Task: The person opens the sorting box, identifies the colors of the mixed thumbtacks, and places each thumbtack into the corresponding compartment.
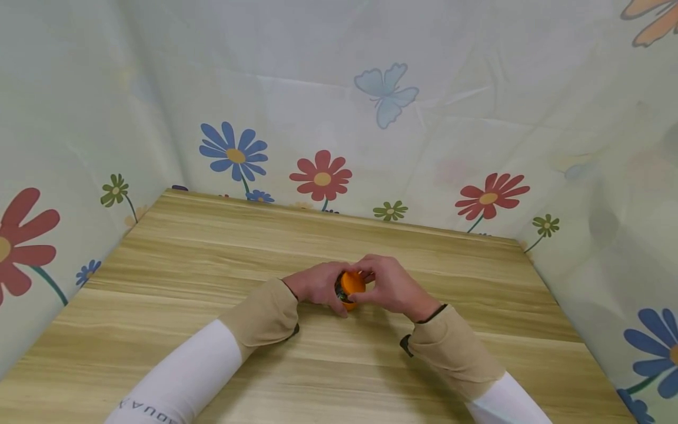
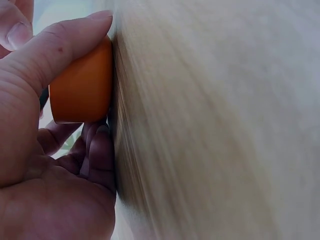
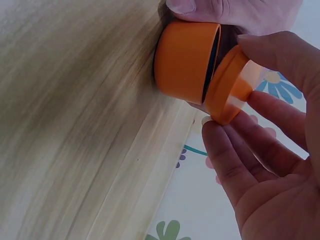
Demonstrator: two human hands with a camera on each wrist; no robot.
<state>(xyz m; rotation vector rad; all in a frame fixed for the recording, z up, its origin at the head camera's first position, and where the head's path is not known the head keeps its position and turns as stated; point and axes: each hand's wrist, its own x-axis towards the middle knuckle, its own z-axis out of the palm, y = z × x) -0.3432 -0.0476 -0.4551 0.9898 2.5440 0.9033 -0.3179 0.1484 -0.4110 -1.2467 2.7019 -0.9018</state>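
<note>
A small round orange tin (image 3: 185,62) stands on the wooden table. My left hand (image 1: 320,284) grips it around the side, thumb on the near side and fingers beyond, as the left wrist view shows on the tin's wall (image 2: 82,92). With thumb and fingertips, my right hand (image 1: 392,287) pinches an orange lid (image 3: 227,87) by its edge. That lid is tilted at the tin's mouth, and a gap shows along one side of the rim. Something dark and patterned shows inside the tin in the head view; what it is cannot be made out.
The wood-grain table (image 1: 222,247) runs back to a pale fabric wall (image 1: 450,106) printed with flowers and a butterfly. Similar fabric hangs along the left and right sides. Both forearms wear white sleeves with tan cuffs.
</note>
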